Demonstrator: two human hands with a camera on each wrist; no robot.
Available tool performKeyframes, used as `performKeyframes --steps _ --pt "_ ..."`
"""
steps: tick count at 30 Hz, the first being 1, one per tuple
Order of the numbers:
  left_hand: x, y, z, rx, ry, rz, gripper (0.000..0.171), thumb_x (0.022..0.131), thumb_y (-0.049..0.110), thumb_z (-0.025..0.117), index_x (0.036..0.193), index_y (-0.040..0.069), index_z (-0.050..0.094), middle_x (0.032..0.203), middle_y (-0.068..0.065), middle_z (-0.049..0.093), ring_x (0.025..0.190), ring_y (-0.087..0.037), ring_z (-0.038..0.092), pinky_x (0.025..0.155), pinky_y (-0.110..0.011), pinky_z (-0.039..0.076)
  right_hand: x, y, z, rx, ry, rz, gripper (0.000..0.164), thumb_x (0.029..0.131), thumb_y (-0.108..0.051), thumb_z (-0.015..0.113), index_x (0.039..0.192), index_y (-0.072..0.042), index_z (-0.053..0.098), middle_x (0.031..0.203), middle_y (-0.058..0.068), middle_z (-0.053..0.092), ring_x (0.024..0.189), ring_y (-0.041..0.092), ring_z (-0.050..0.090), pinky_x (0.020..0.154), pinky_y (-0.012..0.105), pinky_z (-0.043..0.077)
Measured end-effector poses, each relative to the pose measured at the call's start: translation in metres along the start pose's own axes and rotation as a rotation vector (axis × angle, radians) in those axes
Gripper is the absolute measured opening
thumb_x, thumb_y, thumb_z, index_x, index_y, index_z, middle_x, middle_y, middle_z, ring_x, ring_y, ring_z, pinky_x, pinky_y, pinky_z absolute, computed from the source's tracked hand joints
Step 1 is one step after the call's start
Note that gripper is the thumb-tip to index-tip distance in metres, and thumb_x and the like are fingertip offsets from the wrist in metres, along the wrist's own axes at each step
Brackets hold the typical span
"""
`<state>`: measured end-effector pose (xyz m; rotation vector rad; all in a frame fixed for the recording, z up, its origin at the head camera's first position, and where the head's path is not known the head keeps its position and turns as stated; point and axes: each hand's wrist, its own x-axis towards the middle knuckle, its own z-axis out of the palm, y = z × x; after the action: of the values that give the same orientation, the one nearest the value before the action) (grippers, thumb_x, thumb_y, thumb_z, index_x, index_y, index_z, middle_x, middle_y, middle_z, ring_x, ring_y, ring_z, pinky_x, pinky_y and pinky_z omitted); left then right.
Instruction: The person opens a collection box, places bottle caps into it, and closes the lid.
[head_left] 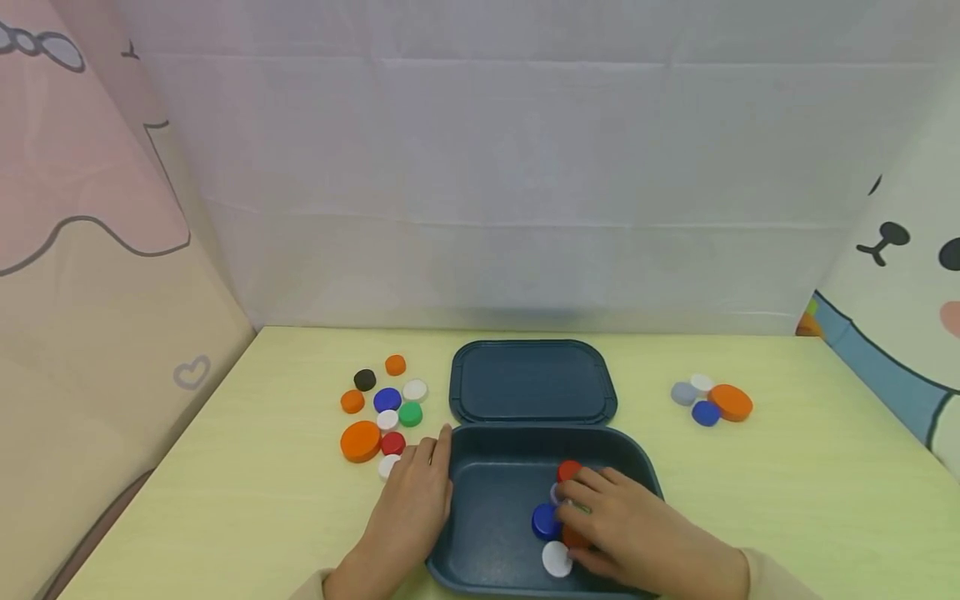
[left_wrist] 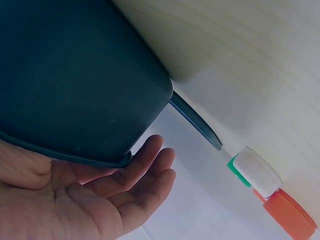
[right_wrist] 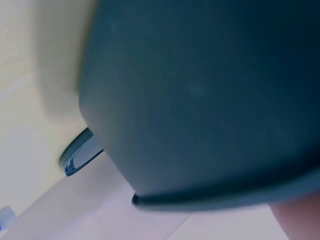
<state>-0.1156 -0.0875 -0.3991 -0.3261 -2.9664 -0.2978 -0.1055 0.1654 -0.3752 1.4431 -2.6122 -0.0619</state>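
My left hand (head_left: 414,500) rests at the left rim of a dark blue box (head_left: 491,500), its fingers relaxed against the edge. In the left wrist view, loosely bent fingers (left_wrist: 145,160) lie beside that rim. My right hand (head_left: 626,521) reaches inside the box, fingers bent over a cluster of bottle caps. Around its fingertips are a red cap (head_left: 568,472), a blue cap (head_left: 545,522), a white cap (head_left: 557,559) and an orange cap (head_left: 574,537); the fingers partly cover some. Whether it grips any is hidden. The right wrist view shows mainly the box's outer wall (right_wrist: 190,100).
A dark blue lid (head_left: 532,382) lies flat behind the box. Left of it are several loose caps, including a large orange cap (head_left: 361,442) and a green cap (head_left: 410,414). A smaller group, with another large orange cap (head_left: 731,402), lies on the right.
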Motion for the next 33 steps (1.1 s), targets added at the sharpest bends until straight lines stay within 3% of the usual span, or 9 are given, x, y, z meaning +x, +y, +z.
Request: performKeyframes --steps 7,15,24,27,29,31,33 --pt "0.000 0.000 0.000 0.004 0.009 0.005 0.058 0.083 0.019 0.065 0.133 0.002 0.042 0.112 -0.013 0.057 0.096 -0.024 0.053 0.086 -0.035 0.050 -0.002 0.011 -0.011 -0.075 0.066 0.045 0.026 0.081 -0.040 0.065 0.099 -0.021 0.060 0.098 -0.006 0.059 0.089 0.012 0.049 0.074 0.028 0.046" --pt "-0.001 -0.001 0.001 0.008 0.003 0.008 0.059 0.083 0.019 0.065 0.134 0.002 0.042 0.113 -0.013 0.057 0.096 -0.024 0.052 0.086 -0.035 0.049 -0.012 0.033 -0.021 -0.086 0.095 0.175 0.029 0.078 -0.037 0.068 0.099 -0.016 0.064 0.099 -0.003 0.061 0.091 0.014 0.053 0.074 0.032 0.048" --pt "-0.001 -0.001 0.001 0.009 0.021 0.020 0.058 0.083 0.019 0.065 0.133 0.002 0.042 0.112 -0.013 0.057 0.095 -0.024 0.052 0.086 -0.035 0.049 -0.031 0.070 -0.016 -0.123 0.272 0.230 0.032 0.068 -0.028 0.077 0.093 -0.014 0.064 0.091 -0.003 0.061 0.084 0.012 0.055 0.069 0.031 0.052" --pt "-0.001 -0.001 0.001 0.008 0.020 0.019 0.058 0.083 0.019 0.065 0.133 0.002 0.042 0.112 -0.013 0.057 0.095 -0.024 0.052 0.086 -0.035 0.049 -0.038 0.082 -0.012 -0.121 0.328 0.221 0.029 0.081 -0.040 0.066 0.091 -0.013 0.064 0.090 -0.002 0.061 0.083 0.013 0.054 0.069 0.032 0.051" --pt "0.000 -0.001 0.001 0.007 0.017 0.017 0.059 0.083 0.020 0.065 0.133 0.002 0.042 0.112 -0.013 0.057 0.096 -0.024 0.052 0.086 -0.035 0.049 -0.042 0.089 -0.010 -0.109 0.357 0.220 0.040 0.089 -0.049 0.048 0.090 -0.012 0.063 0.090 -0.002 0.060 0.082 0.013 0.053 0.068 0.031 0.051" --pt "-0.001 -0.002 0.001 0.005 0.016 0.018 0.059 0.083 0.020 0.065 0.134 0.002 0.042 0.112 -0.013 0.057 0.096 -0.024 0.052 0.087 -0.035 0.049 -0.045 0.096 -0.009 -0.103 0.385 0.218 0.054 0.091 -0.054 0.029 0.089 -0.011 0.062 0.089 -0.001 0.059 0.081 0.014 0.053 0.066 0.031 0.050" --pt "0.000 -0.001 0.000 0.006 0.017 0.020 0.059 0.083 0.020 0.065 0.134 0.002 0.042 0.112 -0.013 0.057 0.096 -0.024 0.052 0.087 -0.035 0.049 -0.049 0.102 -0.007 -0.103 0.396 0.230 0.060 0.091 -0.055 0.022 0.088 -0.010 0.062 0.089 -0.001 0.059 0.080 0.014 0.053 0.066 0.032 0.051"
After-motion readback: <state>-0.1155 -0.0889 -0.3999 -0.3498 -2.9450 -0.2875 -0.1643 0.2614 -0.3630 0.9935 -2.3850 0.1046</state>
